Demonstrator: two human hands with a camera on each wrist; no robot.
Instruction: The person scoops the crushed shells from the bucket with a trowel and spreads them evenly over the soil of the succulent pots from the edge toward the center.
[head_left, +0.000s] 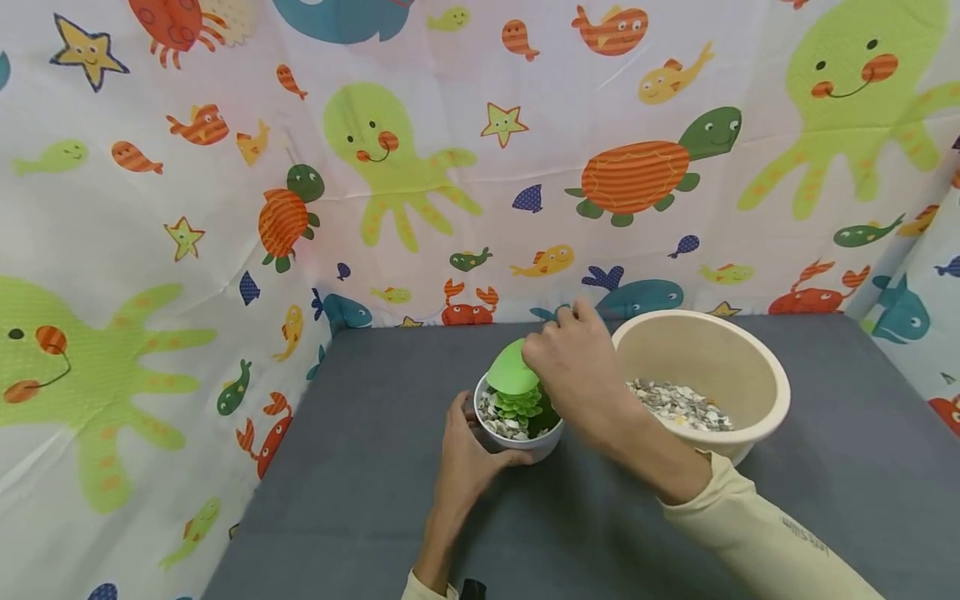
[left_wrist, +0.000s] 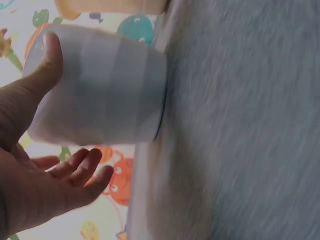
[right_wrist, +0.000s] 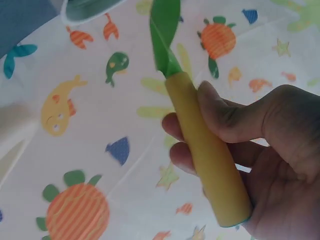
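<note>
A small white flowerpot (head_left: 545, 449) stands on the grey cloth, with pale stone chips (head_left: 504, 425) and a green succulent (head_left: 519, 405) inside. My left hand (head_left: 467, 467) grips it from the left, thumb on the near side and fingers curved round the far side. In the left wrist view the thumb lies against the wall of the pot (left_wrist: 112, 90). My right hand (head_left: 576, 358) holds a toy trowel by its yellow handle (right_wrist: 207, 150). The trowel's green blade (head_left: 513, 372) is tilted over the pot and covers part of the plant in the head view.
Right of the pot stands a large cream tub (head_left: 701, 346) with loose stone chips (head_left: 678, 404) in its bottom. Dark grey cloth (head_left: 360, 467) covers the table. A curtain (head_left: 450, 75) printed with sea animals hangs behind and along both sides.
</note>
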